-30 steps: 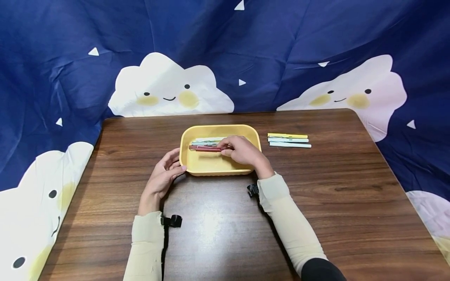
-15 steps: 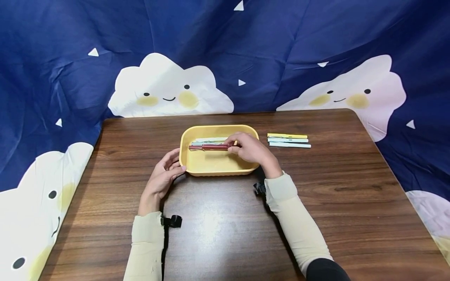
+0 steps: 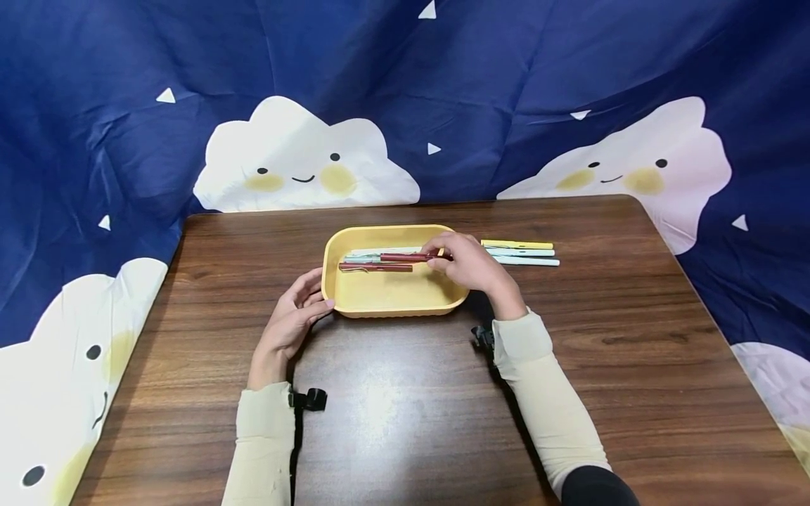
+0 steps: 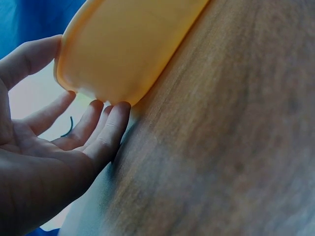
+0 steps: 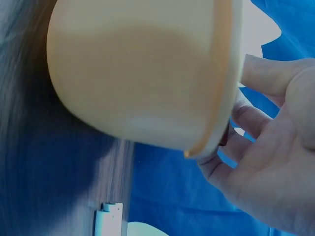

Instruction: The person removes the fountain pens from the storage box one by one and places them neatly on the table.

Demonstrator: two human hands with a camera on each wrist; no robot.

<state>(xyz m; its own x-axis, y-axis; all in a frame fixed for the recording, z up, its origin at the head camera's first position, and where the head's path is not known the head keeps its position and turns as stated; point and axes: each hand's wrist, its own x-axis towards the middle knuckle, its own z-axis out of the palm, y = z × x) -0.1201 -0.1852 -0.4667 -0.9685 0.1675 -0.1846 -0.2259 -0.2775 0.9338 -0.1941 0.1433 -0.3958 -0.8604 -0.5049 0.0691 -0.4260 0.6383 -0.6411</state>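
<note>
My right hand [image 3: 471, 267] pinches a dark red pen [image 3: 405, 257] near its right end, over the right part of a yellow box [image 3: 399, 310]. A second dark red pen [image 3: 382, 267] lies in the box, with pale pens [image 3: 363, 258] behind it. The right wrist view has the box's outer wall [image 5: 133, 73] in front, hiding most of the held pen from the right hand [image 5: 275, 132]. At the box's left end, my left hand [image 3: 294, 316] steadies it, thumb at the near corner. In the left wrist view, that hand [image 4: 64, 132] touches the box [image 4: 128, 49] with extended fingertips.
A yellow pen [image 3: 517, 244] and two pale pens [image 3: 525, 261] lie side by side on the wooden table [image 3: 633, 337], right of the box. Behind the table hangs a dark blue cloth [image 3: 468, 84] with cloud prints.
My right hand has moved right and slightly away with one red pen, sliding it off beside the other, which stays in the box. The left hand and the box have hardly moved.
</note>
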